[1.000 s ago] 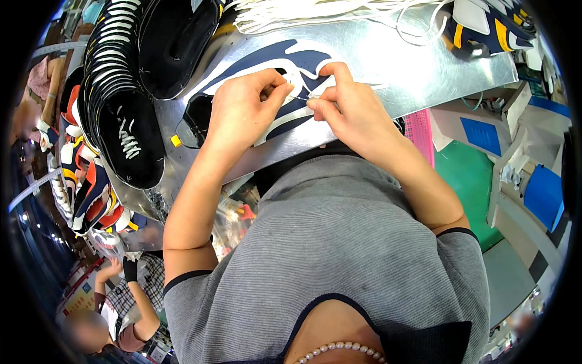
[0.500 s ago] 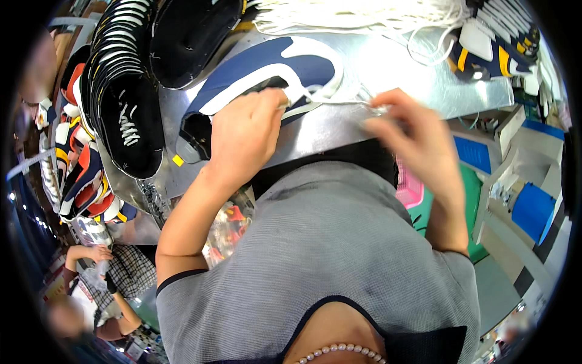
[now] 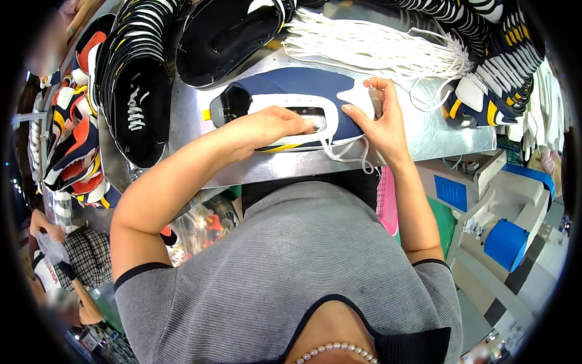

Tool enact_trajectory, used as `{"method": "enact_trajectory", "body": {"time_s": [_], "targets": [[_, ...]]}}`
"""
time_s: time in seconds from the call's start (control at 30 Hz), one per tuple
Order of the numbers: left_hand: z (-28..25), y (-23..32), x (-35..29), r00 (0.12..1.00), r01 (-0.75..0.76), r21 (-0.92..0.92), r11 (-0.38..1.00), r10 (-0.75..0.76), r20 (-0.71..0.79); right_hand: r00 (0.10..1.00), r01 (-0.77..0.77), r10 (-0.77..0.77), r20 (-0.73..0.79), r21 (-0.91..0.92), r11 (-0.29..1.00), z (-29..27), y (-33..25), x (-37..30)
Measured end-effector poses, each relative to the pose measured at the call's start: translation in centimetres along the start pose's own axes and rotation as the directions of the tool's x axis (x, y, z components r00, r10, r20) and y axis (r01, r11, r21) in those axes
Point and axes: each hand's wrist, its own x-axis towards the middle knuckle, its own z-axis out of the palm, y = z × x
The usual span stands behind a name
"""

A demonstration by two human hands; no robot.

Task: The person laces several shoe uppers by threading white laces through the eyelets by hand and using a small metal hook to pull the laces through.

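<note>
A navy and white shoe upper (image 3: 303,82) lies lengthwise before me, its dark heel to the left and toe to the right. My left hand (image 3: 273,126) reaches over its near side, fingertips closed at the edge of the white-rimmed throat opening. Around the toe end, my right hand (image 3: 385,121) is closed with the thumb on the toe. A brownish-grey strip, perhaps tape on a finger, shows between its thumb and forefinger. A white shoelace (image 3: 348,159) hangs in a loose loop from the throat, near the right hand.
The uppers rest on a metal table (image 3: 236,173). Stacked black-lined uppers (image 3: 145,115) stand at the left, another upper (image 3: 221,42) behind. A bundle of white laces (image 3: 364,45) lies at the back, with more stacked uppers (image 3: 479,97) to the right. A person (image 3: 79,261) sits at far left.
The shoe upper has turned, its toe now pointing right. My right hand has left the stretched lace and come to the toe. My left hand has moved to the throat; the lace hangs slack.
</note>
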Motion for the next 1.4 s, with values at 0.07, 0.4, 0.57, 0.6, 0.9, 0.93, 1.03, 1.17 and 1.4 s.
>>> {"method": "enact_trajectory", "body": {"time_s": [0.07,0.4,0.57,0.6,0.9,0.93,1.03,1.17,1.4], "targets": [[0.7,1.0,0.2,0.998,0.058,0.046,0.997,-0.059,0.015,1.000,-0.014,0.014,-0.018,0.002,1.000,0.1,-0.2,-0.3],[1.5,-2.2,1.2,0.824,-0.389,0.364,0.846,0.496,-0.273,0.993,0.057,-0.022,-0.114,0.316,0.947,0.7,-0.8,-1.5],[0.6,-0.7,1.0,0.997,0.077,-0.050,0.996,-0.077,0.000,0.999,0.045,-0.043,-0.016,0.253,0.967,1.2,-0.7,-2.2],[0.8,-0.2,1.1,0.996,0.071,-0.024,0.997,-0.070,0.054,1.000,0.024,-0.021,-0.015,0.247,0.969,1.4,-0.9,-2.2],[1.1,-0.8,0.2,0.867,-0.118,0.725,0.679,0.427,-0.258,0.975,-0.218,0.219,0.024,0.243,0.945,1.3,-0.4,-2.6],[0.8,-1.0,0.3,0.868,-0.140,0.656,0.741,0.411,-0.279,0.967,-0.252,0.253,0.031,0.258,0.933,1.2,-0.5,-2.5],[0.6,-1.6,0.4,0.816,-0.262,0.530,0.807,0.478,-0.325,0.950,-0.311,0.297,0.093,0.328,0.892,0.7,-0.2,-2.3],[1.3,-1.6,0.2,0.768,-0.286,0.568,0.772,0.539,-0.346,0.947,-0.317,0.283,0.150,0.302,0.899,0.5,-0.3,-1.8],[1.4,-1.5,-0.2,0.629,-0.325,0.751,0.575,0.724,-0.282,0.943,-0.303,0.257,0.210,0.234,0.924,-0.4,-1.0,-1.4]]}}
